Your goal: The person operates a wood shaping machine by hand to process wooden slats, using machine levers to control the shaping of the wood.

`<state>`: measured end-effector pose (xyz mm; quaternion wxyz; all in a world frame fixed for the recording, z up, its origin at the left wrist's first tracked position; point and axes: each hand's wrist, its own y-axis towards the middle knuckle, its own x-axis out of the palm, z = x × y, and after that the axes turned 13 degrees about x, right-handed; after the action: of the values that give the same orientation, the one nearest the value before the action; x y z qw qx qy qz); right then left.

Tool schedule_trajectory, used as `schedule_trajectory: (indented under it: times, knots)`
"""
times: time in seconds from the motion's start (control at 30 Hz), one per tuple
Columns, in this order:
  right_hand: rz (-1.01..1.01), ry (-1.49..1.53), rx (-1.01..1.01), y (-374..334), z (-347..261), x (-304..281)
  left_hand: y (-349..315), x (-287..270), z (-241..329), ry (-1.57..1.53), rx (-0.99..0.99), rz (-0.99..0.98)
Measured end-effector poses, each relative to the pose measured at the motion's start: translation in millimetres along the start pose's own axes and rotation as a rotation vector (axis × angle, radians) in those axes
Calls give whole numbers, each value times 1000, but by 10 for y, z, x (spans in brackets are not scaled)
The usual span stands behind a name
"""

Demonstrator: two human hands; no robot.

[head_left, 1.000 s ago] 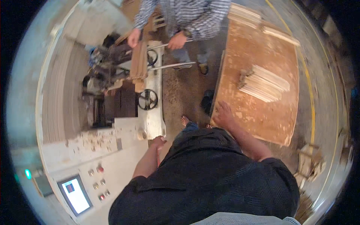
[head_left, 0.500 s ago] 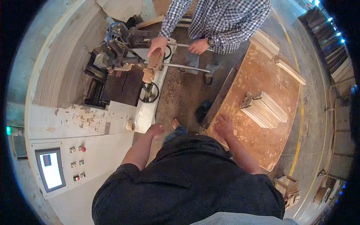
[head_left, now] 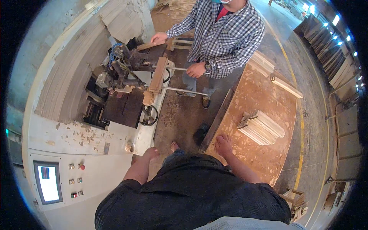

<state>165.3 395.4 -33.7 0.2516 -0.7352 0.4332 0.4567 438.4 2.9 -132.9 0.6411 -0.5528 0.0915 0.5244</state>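
My left hand (head_left: 150, 153) rests with curled fingers against the edge of the white machine housing (head_left: 96, 168), holding nothing that I can see. My right hand (head_left: 223, 145) lies flat, fingers spread, on the near corner of a wide wooden board table (head_left: 264, 99). A stack of short wooden slats (head_left: 262, 127) lies on that board, to the right of my right hand and apart from it. Across from me a person in a checked shirt (head_left: 224, 34) holds a wooden piece (head_left: 153, 45) at the woodworking machine (head_left: 130, 80) with one hand and a metal lever (head_left: 180, 69) with the other.
A control panel with a small screen (head_left: 48, 183) and buttons (head_left: 75, 179) sits at lower left. A handwheel (head_left: 148, 115) hangs on the machine's front. More slat stacks (head_left: 264, 63) lie on the board's far end. Sawdust covers the floor (head_left: 180, 115) between machine and board.
The view has tilted and shifted, so the machine and the other person now sit lower and larger. My right hand stays on the board; my left hand stays at the housing edge.
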Motion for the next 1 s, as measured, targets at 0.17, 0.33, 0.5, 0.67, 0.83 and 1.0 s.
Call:
schedule_trajectory:
  times: [0.17, 0.33, 0.5, 0.67, 0.83, 1.0]
  knots:
    - [60, 78, 76, 57, 46, 158, -1, 249, -237, -14, -9, -37]
    - [159, 17, 134, -19, 122, 147, -40, 26, 98, 27, -24, -48]
    - [157, -1, 86, 44, 61, 172, -27, 125, -146, 58, 32, -2]
    - [182, -9, 107, 9, 189, 171, 88, -144, 192, -5, -32, -60]
    - [172, 38, 62, 61, 147, 124, 162, -125, 86, 75, 36, 32]
    - [213, 33, 80, 31, 214, 126, 234, -243, 292, 22, 34, -7]
